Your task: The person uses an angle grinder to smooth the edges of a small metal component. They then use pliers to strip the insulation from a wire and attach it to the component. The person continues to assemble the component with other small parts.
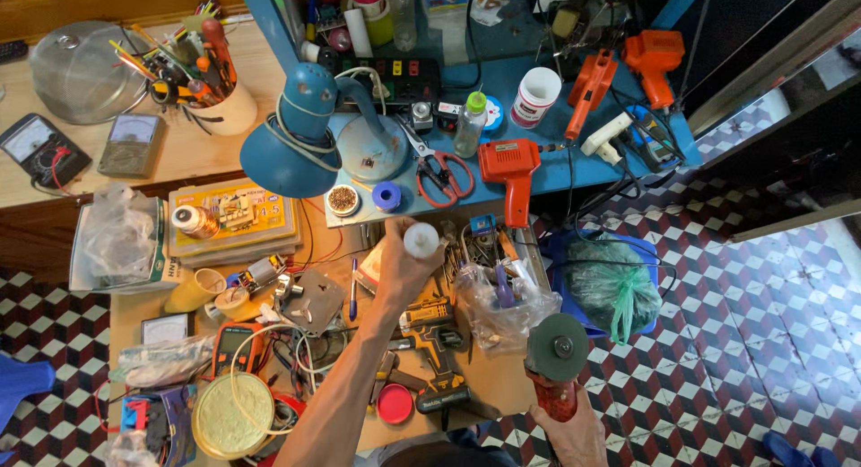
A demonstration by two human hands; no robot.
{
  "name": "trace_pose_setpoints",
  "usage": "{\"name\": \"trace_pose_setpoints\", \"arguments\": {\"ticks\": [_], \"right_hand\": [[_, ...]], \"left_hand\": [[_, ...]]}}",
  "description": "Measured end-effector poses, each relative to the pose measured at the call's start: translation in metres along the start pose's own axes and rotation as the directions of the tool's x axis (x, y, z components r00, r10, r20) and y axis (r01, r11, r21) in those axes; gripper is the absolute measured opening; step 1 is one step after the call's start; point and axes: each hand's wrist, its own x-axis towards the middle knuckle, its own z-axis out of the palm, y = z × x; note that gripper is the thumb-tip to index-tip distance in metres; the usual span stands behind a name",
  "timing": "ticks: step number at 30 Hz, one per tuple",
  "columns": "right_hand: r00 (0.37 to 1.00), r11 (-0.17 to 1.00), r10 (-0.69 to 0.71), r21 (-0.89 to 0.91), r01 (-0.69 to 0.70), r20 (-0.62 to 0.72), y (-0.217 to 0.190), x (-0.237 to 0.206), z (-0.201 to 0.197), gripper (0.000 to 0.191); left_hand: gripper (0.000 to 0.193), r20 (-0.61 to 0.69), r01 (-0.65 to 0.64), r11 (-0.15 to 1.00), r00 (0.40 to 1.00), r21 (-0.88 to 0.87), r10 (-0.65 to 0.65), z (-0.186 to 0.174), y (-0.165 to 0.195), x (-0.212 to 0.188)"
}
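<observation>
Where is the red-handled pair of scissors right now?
In the head view, the red-handled scissors lie on the blue shelf, between the blue desk lamp and the orange soldering gun, above the raised left hand.

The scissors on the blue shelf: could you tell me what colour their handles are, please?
Red handles on the scissors, head view.

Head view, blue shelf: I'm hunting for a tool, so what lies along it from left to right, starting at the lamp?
Blue desk lamp → red-handled scissors → clear bottle with green cap → orange soldering gun → white tub → orange glue gun.
</observation>
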Motion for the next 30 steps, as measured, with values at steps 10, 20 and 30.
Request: {"name": "trace_pose_setpoints", "arguments": {"ticks": [10, 20, 30], "right_hand": [[0.991, 0.992, 0.124, 0.008, -0.123, -0.054, -0.026, 0.020, -0.004, 0.101], [0.986, 0.983, 0.163, 0.079, -0.165, 0.027, 0.001, 0.085, -0.055, 0.100], [0.992, 0.993, 0.116, -0.033, -0.114, 0.057, 0.030, 0.194, -0.172, 0.098]], "left_hand": [[0.063, 0.107, -0.254, 0.940, 0.966, 0.230, 0.235, 0.045, 0.039, 0.121], [0.069, 0.215, -0.361, 0.886, 0.927, 0.289, 0.307, 0.218, 0.078, 0.119], [0.049, 0.046, -0.087, 0.889, 0.996, 0.450, 0.074, 0.361, 0.053, 0.149]]}}
